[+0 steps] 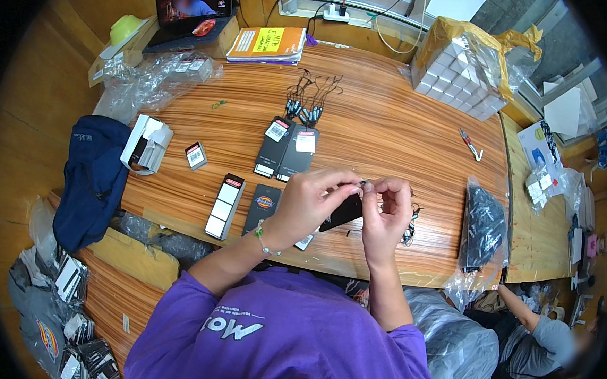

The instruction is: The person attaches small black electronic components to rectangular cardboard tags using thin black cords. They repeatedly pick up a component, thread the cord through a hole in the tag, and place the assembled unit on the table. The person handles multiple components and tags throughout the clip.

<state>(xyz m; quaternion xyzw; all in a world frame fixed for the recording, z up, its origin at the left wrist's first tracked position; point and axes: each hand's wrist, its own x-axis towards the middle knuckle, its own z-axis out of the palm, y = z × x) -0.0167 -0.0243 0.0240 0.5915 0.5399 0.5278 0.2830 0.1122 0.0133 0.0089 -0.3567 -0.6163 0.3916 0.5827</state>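
Observation:
My left hand (306, 200) and my right hand (388, 210) meet above the table's front edge, fingertips pinched together. A black hang tag (342, 214) hangs tilted beneath them, its top end at the fingers; the small piece, probably a cord, right at the fingertips is too small to make out. Under my left wrist lies a dark tag stack (264, 202) with an oval logo. Left of it is a stack with white labels (223, 211). Beyond my hands, two grey tag stacks (273, 148) carry stickers and black cords (314, 93). Loose black cords (411, 227) lie beside my right hand.
Snips (470, 145) and a clear bag of black cords (482, 227) lie to the right. White boxes in plastic (456, 75) stand at the back. Notebooks (266, 45), a screen (193, 5), a small sticker stack (195, 156) and a navy cloth (90, 176) are leftward. Another person (534, 342) is lower right.

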